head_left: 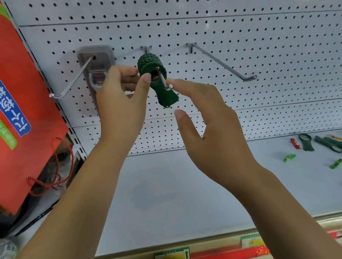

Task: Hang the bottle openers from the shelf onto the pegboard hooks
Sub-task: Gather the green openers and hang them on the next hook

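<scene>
Ribbed green plastic openers stacked on bent wire hook, 12 o'clock; left hand grip pinching the stack, right hand grip spread, index tip at hook end. Loose openers flat on white shelf, 3 o'clock.

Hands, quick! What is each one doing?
Left hand: holding the green bottle openers on the hook.
Right hand: open, holding nothing.
</scene>
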A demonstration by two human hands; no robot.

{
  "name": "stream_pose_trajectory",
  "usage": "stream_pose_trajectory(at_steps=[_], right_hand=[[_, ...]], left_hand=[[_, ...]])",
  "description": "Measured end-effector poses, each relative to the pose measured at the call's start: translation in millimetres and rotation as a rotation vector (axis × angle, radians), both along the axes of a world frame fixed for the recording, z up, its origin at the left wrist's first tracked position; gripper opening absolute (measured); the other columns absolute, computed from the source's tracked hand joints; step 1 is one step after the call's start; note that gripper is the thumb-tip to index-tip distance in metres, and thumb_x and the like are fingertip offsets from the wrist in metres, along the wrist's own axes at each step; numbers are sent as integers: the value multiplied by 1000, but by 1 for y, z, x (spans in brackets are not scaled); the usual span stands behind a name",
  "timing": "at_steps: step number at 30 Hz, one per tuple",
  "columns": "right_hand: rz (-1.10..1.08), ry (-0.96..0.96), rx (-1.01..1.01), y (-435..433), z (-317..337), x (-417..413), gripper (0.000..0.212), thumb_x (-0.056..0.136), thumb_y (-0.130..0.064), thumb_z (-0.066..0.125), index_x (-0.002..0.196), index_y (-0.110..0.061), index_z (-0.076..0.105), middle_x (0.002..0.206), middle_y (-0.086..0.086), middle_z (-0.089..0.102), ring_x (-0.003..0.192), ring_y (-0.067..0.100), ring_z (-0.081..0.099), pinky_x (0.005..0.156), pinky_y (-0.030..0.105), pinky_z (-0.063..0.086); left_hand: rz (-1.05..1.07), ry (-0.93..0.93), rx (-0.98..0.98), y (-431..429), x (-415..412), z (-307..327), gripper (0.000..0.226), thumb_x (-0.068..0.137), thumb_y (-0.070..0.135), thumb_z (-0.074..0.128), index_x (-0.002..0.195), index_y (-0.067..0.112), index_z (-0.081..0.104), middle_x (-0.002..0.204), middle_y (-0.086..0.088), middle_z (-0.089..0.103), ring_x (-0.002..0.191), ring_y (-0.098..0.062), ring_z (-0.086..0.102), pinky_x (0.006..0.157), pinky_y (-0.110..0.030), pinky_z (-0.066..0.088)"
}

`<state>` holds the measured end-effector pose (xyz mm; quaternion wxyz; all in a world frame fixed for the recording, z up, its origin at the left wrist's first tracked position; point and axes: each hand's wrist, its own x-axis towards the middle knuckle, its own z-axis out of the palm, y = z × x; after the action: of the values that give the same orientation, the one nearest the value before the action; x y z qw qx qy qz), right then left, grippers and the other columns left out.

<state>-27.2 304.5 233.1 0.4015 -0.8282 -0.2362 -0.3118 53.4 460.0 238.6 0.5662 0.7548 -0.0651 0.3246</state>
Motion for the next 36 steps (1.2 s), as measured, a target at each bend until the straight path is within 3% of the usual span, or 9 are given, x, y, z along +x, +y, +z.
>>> stream_pose_trajectory(at_steps=[2, 6, 8, 11, 15, 20, 29, 33, 36], right_hand=[[0, -5, -5, -2, -2, 2, 46, 97, -4, 59, 141, -17, 53, 128, -17, 54, 126, 8, 51, 103, 7, 33], [-17, -38, -4, -11, -12, 6, 47, 97, -5, 61, 142, -16, 53, 136, -14, 54, 132, 10, 50, 108, 13, 35], [-40, -35, -7, -18, -24, 11, 47, 96, -5, 62, 141, -14, 54, 141, -8, 56, 134, 12, 50, 110, 16, 36], [-71, 20, -11, -33, -52, 18, 44, 95, -8, 64, 138, -13, 58, 142, -3, 58, 135, 15, 50, 112, 22, 38], [-108, 172, -26, -60, -98, 22, 44, 95, -14, 66, 139, -17, 58, 144, -4, 56, 138, 12, 46, 115, 23, 35], [-146, 352, -119, -115, -150, 22, 47, 94, -17, 67, 139, -16, 58, 146, -3, 55, 138, 17, 44, 113, 32, 39], [-309, 588, -177, -288, -209, 23, 45, 93, -18, 68, 137, -15, 60, 144, -1, 57, 138, 20, 44, 107, 26, 33], [-404, 664, -198, -369, -225, 28, 45, 94, -19, 68, 138, -14, 59, 144, 1, 56, 138, 22, 43, 109, 28, 34], [-468, 700, -201, -429, -233, 34, 44, 94, -17, 67, 137, -12, 59, 144, 6, 57, 138, 26, 44, 109, 28, 30]], left_hand=[[42, -13, 111, 2, -8, -10, 25, 94, 28, 69, 114, 18, 60, 102, 4, 67, 93, -3, 64, 83, -15, 51], [133, -58, 367, 10, -30, -31, 34, 94, 25, 69, 125, 14, 61, 117, 2, 62, 106, -9, 55, 90, -2, 33], [138, -67, 469, 13, -38, -42, 36, 94, 24, 69, 126, 12, 62, 123, 0, 62, 114, -13, 54, 98, -7, 33], [117, -24, 580, 15, -50, -65, 37, 95, 28, 65, 128, 12, 62, 131, -2, 61, 125, -20, 54, 110, -33, 39], [106, 89, 666, 6, -65, -103, 42, 91, 31, 64, 127, 11, 64, 133, -5, 62, 128, -24, 53, 110, -42, 40], [63, 321, 707, -40, -74, -142, 43, 95, 30, 66, 134, 13, 61, 141, -3, 58, 135, -21, 45, 115, -40, 34], [-208, 571, 857, -198, -67, -182, 52, 99, 41, 54, 147, 25, 45, 162, 8, 33, 151, -13, 22, 125, -40, 18], [-343, 616, 891, -276, -57, -199, 57, 101, 48, 48, 153, 29, 34, 166, 12, 21, 153, -10, 11, 126, -33, 9], [-404, 574, 921, -323, -44, -211, 56, 100, 47, 48, 149, 22, 42, 163, 5, 31, 153, -16, 21, 125, -37, 15]])
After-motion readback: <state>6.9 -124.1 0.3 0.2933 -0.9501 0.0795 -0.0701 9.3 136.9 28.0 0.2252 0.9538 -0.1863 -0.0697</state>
